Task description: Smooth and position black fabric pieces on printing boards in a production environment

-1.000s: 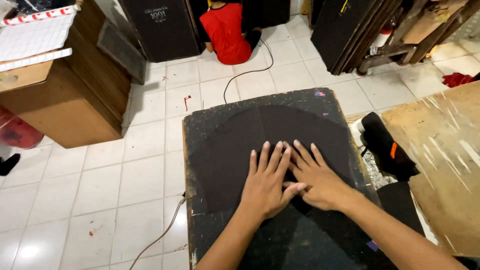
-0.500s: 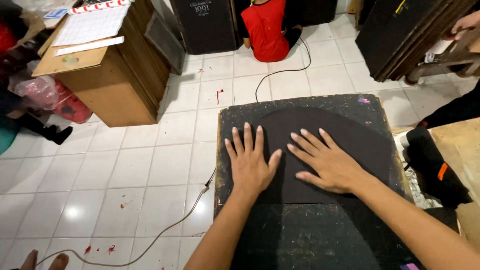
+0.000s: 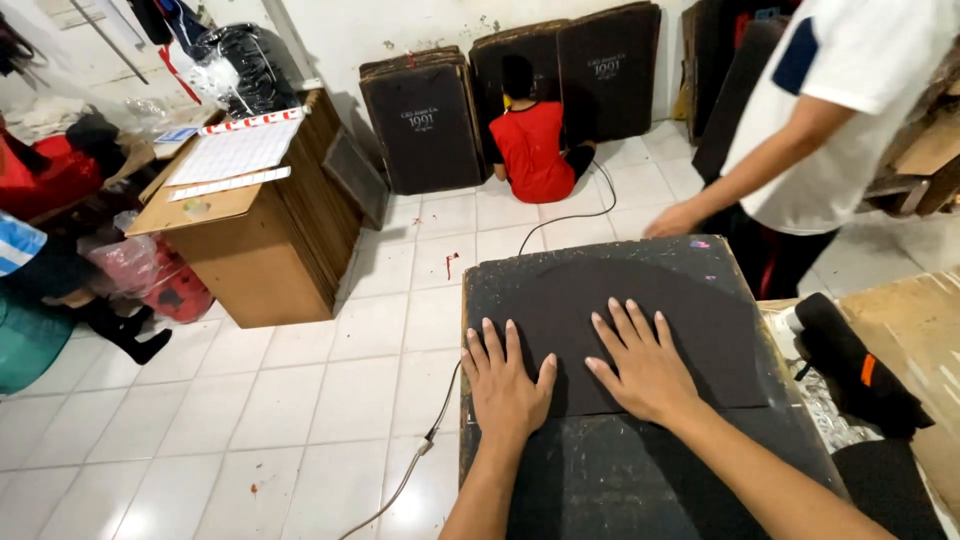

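— How are the hands placed?

— Both lie flat, palms down, fingers spread and gripping nothing. The left hand (image 3: 505, 385) presses near the left edge of the black bench (image 3: 640, 480); the right hand (image 3: 645, 365) sits just beside it, toward the middle.

— And what's under them?

— A dark sheet with a curved top (image 3: 700, 320), lying flat on the bench's far half. Both palms rest on its near edge, forearms reaching in from the near side.

— Anyone else?

— A person in a white shirt (image 3: 830, 110) stands at the far right corner, one hand (image 3: 672, 220) near the bench's far edge. Another, in a red shirt (image 3: 532, 150), sits on the tiled floor (image 3: 300, 400).
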